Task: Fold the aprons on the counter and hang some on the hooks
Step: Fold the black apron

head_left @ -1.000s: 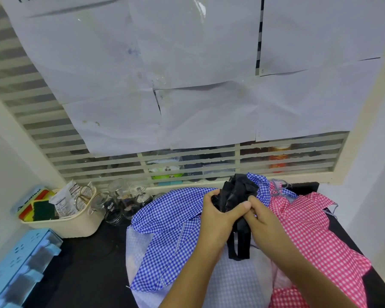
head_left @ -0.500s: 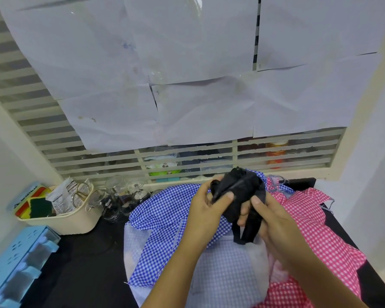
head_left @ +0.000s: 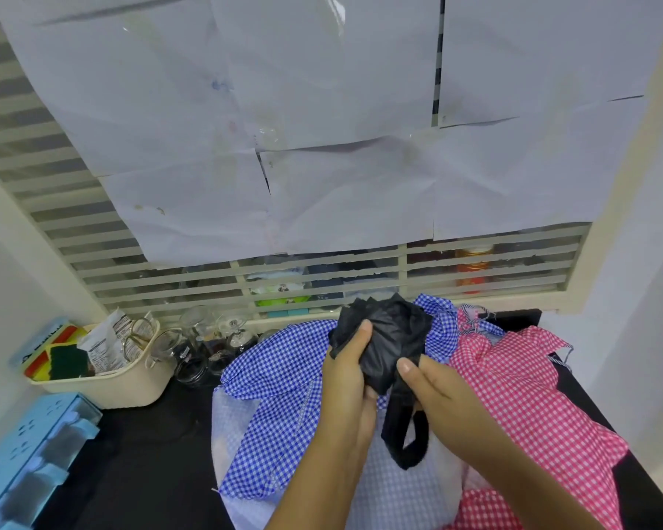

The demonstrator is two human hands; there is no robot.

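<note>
Both hands (head_left: 347, 380) clutch bunched black apron (head_left: 393, 336).

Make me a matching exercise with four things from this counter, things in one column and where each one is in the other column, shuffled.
Things:
1 black bundle
2 blue checked apron
3 pink checked apron
4 cream basket

Places:
A right side of the counter
B far left of the counter
C gripped by the left hand and right hand
D mid-counter, just left of the hands

Pairs: 1-C, 2-D, 3-A, 4-B
</note>
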